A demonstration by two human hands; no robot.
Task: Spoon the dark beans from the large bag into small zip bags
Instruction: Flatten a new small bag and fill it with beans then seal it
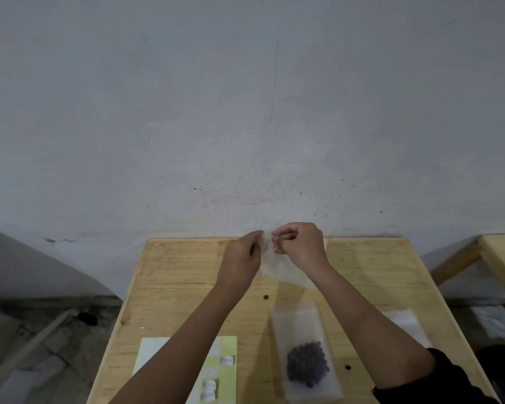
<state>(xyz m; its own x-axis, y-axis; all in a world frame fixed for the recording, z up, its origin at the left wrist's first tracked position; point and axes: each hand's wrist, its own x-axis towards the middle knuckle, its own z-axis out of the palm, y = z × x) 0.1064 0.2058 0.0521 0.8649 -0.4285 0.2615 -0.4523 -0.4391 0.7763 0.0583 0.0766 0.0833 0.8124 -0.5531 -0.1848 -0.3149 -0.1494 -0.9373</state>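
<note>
Both hands are raised over the far part of the wooden table (187,275), holding a small clear zip bag (270,265) between them. My left hand (241,262) pinches the bag's top edge from the left and my right hand (299,246) pinches it from the right. The bag hangs down and looks empty. Nearer to me, a clear bag (305,349) lies flat on the table with a heap of dark beans (306,364) in its lower part. No spoon is in view.
A yellow-green sheet with white labels (216,365) lies at the front left, partly under my left forearm. More clear bags (405,323) lie at the right edge. A grey wall rises behind the table. Another wooden table (499,258) stands to the right.
</note>
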